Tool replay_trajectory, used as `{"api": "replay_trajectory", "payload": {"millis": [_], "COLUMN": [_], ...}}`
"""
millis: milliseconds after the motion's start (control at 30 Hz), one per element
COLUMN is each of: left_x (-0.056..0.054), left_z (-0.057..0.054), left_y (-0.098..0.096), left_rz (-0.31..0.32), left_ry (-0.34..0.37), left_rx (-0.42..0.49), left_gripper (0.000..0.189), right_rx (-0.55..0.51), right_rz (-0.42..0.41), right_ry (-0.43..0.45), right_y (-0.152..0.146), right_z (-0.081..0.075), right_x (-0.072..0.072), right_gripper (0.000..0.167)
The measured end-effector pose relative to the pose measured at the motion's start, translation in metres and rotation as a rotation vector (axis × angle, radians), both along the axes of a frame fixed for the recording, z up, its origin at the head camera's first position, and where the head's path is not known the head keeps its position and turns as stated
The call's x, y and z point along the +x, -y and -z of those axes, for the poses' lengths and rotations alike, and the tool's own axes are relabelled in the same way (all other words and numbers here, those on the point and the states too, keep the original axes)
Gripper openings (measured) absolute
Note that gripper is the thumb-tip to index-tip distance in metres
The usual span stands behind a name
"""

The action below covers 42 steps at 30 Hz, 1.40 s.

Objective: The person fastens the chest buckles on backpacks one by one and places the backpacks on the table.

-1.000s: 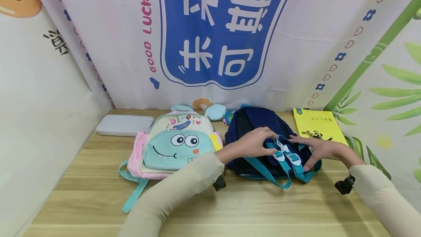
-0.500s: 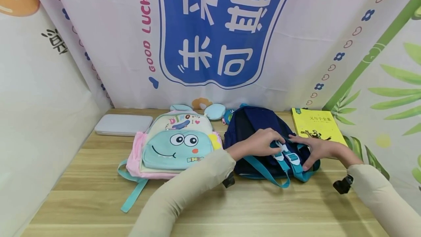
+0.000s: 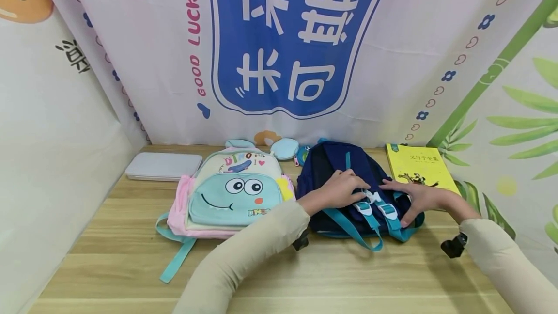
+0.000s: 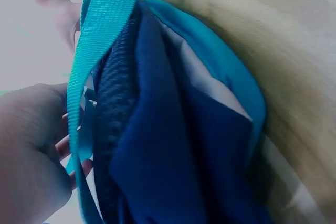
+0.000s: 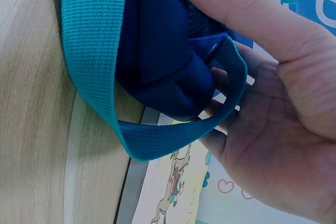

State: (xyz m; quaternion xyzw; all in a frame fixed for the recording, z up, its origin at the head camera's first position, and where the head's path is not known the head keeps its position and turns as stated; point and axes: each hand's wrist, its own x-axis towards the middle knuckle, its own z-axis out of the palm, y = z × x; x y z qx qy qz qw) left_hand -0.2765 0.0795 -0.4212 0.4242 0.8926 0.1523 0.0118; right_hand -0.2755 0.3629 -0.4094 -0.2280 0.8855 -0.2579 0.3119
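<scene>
A navy backpack point(image 3: 324, 168) with teal webbing lies on the table, its strap side up. My left hand point(image 3: 340, 190) reaches over it and pinches a teal chest strap point(image 3: 348, 160) beside a white buckle point(image 3: 373, 196). The strap's loose tail stands up behind the knuckles. In the left wrist view, teal webbing partly hides the fingers. My right hand point(image 3: 423, 197) grips a padded navy shoulder strap point(image 5: 163, 30) at the bag's right side, thumb over it and fingers behind. A teal webbing loop point(image 5: 94, 51) hangs below that hand.
A pink and mint dinosaur backpack point(image 3: 235, 197) lies to the left, its teal strap point(image 3: 178, 259) trailing forward. A white flat case point(image 3: 164, 166) is at the back left. A yellow book point(image 3: 420, 164) lies behind my right hand. The patterned curtain point(image 3: 165, 86) closes off the back.
My left hand drew slightly back from the buckle, and the strap's teal tail now shows above it. The white buckle is more exposed. My right hand stays in place.
</scene>
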Motion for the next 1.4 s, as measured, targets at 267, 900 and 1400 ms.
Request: {"api": "replay_trajectory", "payload": {"millis": [267,900,1400], "left_x": [0.000,0.002,0.001], "left_z": [0.008,0.011,0.012], "left_y": [0.005,0.009,0.008], "left_rz": [-0.040,-0.051,0.011], "left_ry": [-0.095,-0.129,-0.172], "left_rx": [-0.028,0.029,0.058], "left_gripper": [0.032,0.027,0.023], "right_rx": [0.006,0.011,0.017], "right_rz": [-0.005,-0.018,-0.024], "right_ry": [-0.018,-0.051,-0.076], "right_y": [0.001,0.001,0.003], "right_z": [0.001,0.000,0.000], "right_x": [0.001,0.002,0.003], "right_gripper": [0.108,0.108,0.108]}}
